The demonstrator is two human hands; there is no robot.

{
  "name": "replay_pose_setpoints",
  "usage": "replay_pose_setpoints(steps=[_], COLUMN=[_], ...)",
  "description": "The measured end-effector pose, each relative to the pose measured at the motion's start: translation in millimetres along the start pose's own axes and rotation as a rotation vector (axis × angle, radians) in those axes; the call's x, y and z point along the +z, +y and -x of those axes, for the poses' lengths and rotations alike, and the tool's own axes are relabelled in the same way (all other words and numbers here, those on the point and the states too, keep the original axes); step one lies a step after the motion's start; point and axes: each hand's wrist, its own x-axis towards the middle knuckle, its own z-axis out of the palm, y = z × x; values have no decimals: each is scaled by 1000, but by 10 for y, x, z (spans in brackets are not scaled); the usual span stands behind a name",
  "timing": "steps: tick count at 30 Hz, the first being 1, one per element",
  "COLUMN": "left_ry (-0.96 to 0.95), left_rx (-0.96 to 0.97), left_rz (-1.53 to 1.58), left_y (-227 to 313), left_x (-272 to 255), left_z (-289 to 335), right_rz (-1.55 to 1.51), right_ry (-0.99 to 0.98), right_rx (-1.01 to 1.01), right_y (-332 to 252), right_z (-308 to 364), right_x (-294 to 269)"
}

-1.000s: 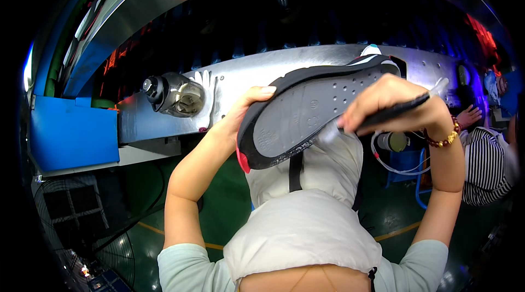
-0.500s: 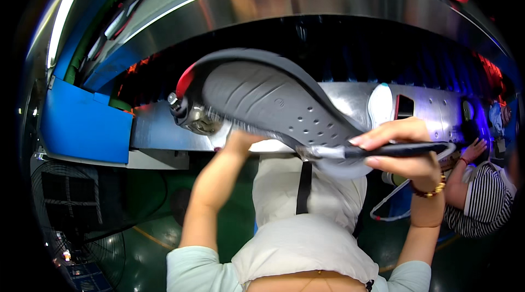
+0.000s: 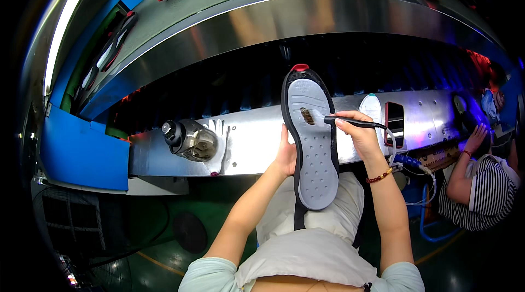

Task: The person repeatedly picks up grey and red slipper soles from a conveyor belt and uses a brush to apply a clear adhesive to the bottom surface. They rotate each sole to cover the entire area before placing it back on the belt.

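- Presently, one black-rimmed shoe sole with a grey perforated face and red tip (image 3: 318, 152) stands between the fingers of both hands, red end farthest from the person.
- Left hand (image 3: 285, 156): clamped on the sole's left edge, thumb along the side; the other fingers are hidden.
- Right hand (image 3: 358, 134): thumb and fingertips pinched together on one slim black pen-shaped tool (image 3: 350, 121), its tip left of these fingers, over the grey face.
- One dark brown patch (image 3: 307, 116) shows at the tip; whether it is bristle or mark cannot be told.
- Left of the left fingers, on the metal shelf (image 3: 249, 144): one clear bottle with black lid (image 3: 194, 141), one white glove (image 3: 219, 150) just beside it.
- Just beyond the right fingers: one white sole-shaped pad (image 3: 371, 107).
- Right of them: one dark rectangular device with red edge (image 3: 394, 120).
- Well right: one co-worker's hand (image 3: 477, 138).
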Motion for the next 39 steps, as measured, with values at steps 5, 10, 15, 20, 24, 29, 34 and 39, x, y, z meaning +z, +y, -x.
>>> replay_pose_setpoints(steps=[5,10,15,20,24,29,34,39], left_ry=[138,131,155,236,-98,-249,29,-190], left_rx=[253,300,308,463,342,217,368,269], left_rz=[-207,-287,-235,-317,-190,-247,-193,-178], left_y=[-123,-183,-80,100,33,-213,-129,-115], left_x=[244,370,219,424,438,774,770,750], left_z=[20,-1,-24,207,259,235,278,298], right_rz=[51,242,855,812,474,429,387,235], right_ry=[6,20,-99,-448,-409,-108,-553,-225], right_rx=[-89,-208,-761,-482,-161,-425,-209,-288], right_y=[-58,-252,-167,-251,-631,-862,-788,-764], right_z=[-144,-251,57,635,535,13,250,106], right_x=[59,233,490,331,305,446,429,279])
